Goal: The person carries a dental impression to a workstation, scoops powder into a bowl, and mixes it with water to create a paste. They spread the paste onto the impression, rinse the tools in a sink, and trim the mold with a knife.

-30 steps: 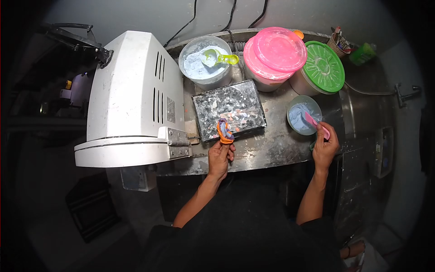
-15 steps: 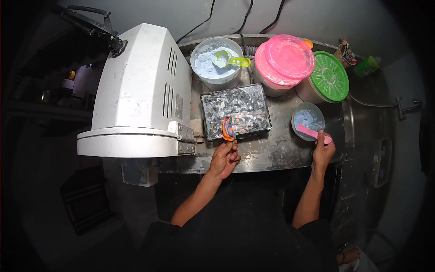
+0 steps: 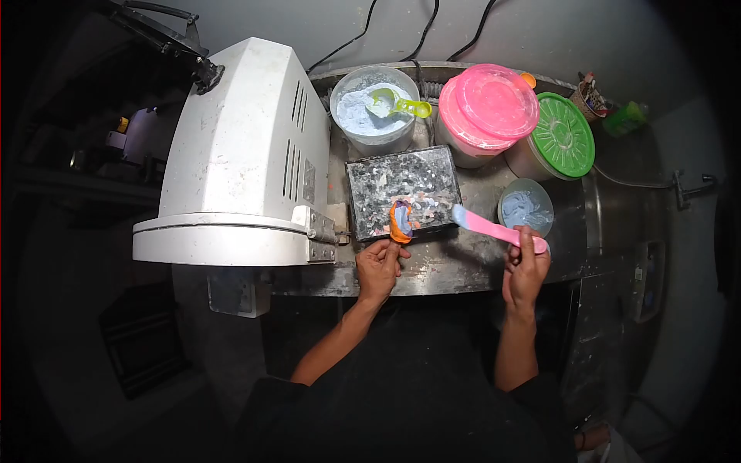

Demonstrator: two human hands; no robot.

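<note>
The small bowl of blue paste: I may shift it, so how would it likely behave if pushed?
The bowl looks thin-walled, so it would probably feel light and flex a little. Its paste keeps smeared ridges, so it seems unlikely to slosh. The metal counter looks shiny but stained, so the bowl may slide unevenly.

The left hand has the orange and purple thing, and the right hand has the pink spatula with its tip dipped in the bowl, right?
Not quite: the head view shows the right hand holding the pink spatula with its tip out of the bowl, to its left. The rest is right.
</note>
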